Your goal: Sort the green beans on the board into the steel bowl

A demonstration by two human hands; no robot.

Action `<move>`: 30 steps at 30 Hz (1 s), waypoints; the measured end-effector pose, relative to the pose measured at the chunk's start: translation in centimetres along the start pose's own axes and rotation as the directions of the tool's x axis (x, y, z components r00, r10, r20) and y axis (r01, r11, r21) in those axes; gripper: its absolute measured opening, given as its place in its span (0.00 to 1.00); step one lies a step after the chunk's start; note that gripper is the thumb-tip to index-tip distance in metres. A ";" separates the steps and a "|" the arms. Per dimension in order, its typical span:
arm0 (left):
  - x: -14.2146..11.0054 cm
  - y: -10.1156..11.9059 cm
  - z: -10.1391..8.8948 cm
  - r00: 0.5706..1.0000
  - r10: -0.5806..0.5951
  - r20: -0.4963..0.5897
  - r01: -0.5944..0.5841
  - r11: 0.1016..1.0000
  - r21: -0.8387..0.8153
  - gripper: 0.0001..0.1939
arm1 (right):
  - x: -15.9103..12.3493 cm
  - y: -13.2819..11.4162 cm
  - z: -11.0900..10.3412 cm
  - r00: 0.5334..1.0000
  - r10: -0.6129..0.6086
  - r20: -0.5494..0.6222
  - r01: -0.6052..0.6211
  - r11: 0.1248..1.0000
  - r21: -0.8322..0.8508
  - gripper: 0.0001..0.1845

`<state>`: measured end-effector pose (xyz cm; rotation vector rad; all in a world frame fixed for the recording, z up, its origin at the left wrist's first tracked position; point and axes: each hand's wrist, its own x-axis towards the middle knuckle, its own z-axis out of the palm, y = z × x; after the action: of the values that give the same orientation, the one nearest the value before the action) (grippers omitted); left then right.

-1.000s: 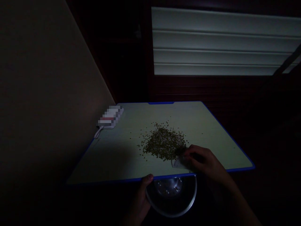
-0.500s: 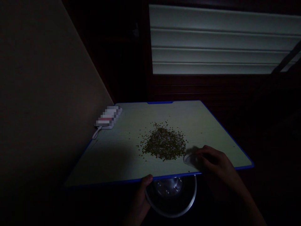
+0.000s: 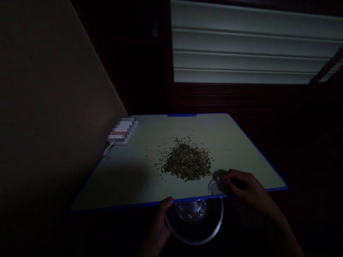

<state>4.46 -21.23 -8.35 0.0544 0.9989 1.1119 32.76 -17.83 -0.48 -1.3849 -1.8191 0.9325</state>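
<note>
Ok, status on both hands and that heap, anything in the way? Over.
Left hand gripping metal bowl below table edge. Right hand pinching clear piece beside seed-like heap, apart from it. White object far left, clear of both.

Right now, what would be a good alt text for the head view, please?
A right hand pinches a small transparent piece beside a pile of small dark seeds on a pale, blue-edged tabletop. The left hand holds a metal bowl at the near edge, partly under it. A white object with a strap lies at the far left corner.
</note>
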 end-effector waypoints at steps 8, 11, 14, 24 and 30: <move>0.2 0.0 -0.1 1.000 0.015 0.009 -0.014 1.000 -0.024 0.04 | 0.4 -0.5 1.0 0.995 -0.089 0.052 0.088 0.996 0.019 0.07; 0.2 0.1 -0.1 1.000 -0.012 0.022 0.011 1.000 0.006 0.07 | 0.6 -0.9 1.1 0.992 -0.102 0.079 0.102 0.995 0.010 0.07; 0.3 0.0 -0.2 1.000 -0.001 -0.003 0.001 1.000 0.018 0.07 | 0.7 -1.2 0.9 0.992 -0.096 0.083 0.095 0.995 0.016 0.08; 0.2 0.1 -0.2 1.000 0.011 -0.006 -0.011 1.000 0.022 0.09 | 4.0 0.2 -1.9 0.968 -0.036 -0.248 0.036 0.999 -0.007 0.10; 0.0 0.1 -0.3 1.000 0.009 0.000 -0.009 1.000 0.026 0.08 | 3.9 1.2 -1.0 0.962 -0.008 -0.274 0.000 1.000 -0.028 0.11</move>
<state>4.14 -21.29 -8.50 0.0797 1.0139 1.1069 33.32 -13.68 -0.67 -1.4487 -1.6298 0.6767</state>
